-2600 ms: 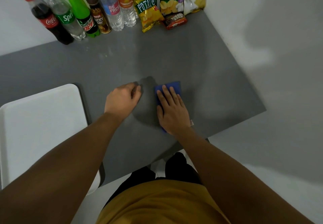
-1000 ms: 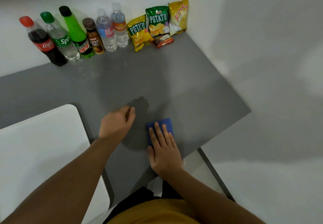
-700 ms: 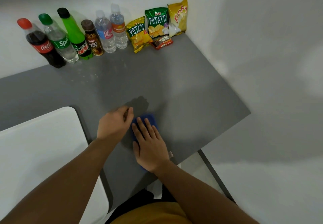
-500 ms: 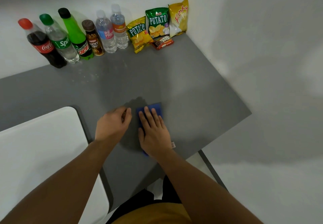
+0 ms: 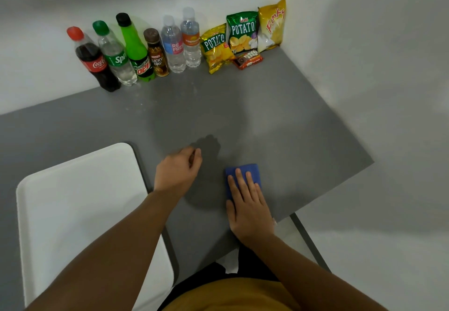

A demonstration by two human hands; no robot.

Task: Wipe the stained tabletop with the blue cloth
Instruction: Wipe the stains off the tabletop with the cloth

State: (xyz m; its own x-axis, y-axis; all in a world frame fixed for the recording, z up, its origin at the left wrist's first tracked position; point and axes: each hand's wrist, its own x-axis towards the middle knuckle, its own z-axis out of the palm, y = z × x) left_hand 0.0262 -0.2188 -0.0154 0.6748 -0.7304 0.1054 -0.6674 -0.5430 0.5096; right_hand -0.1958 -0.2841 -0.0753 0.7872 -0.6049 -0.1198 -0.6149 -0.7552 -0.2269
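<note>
The right hand [image 5: 250, 204] lies flat, fingers straight, pressing the blue cloth [image 5: 243, 174] onto the grey tabletop [image 5: 279, 128] near its near edge; the left hand [image 5: 177, 170] rests just to the left, fingers loosely curled, holding nothing; a white tray [image 5: 73, 201] sits at the near left; bottles [image 5: 136, 51] and snack bags [image 5: 243, 34] line the far wall.

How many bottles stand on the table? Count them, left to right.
6, in a back-wall row: Coca-Cola, Sprite, Mountain Dew, Lucky Day, two water bottles. None seems hidden.
</note>
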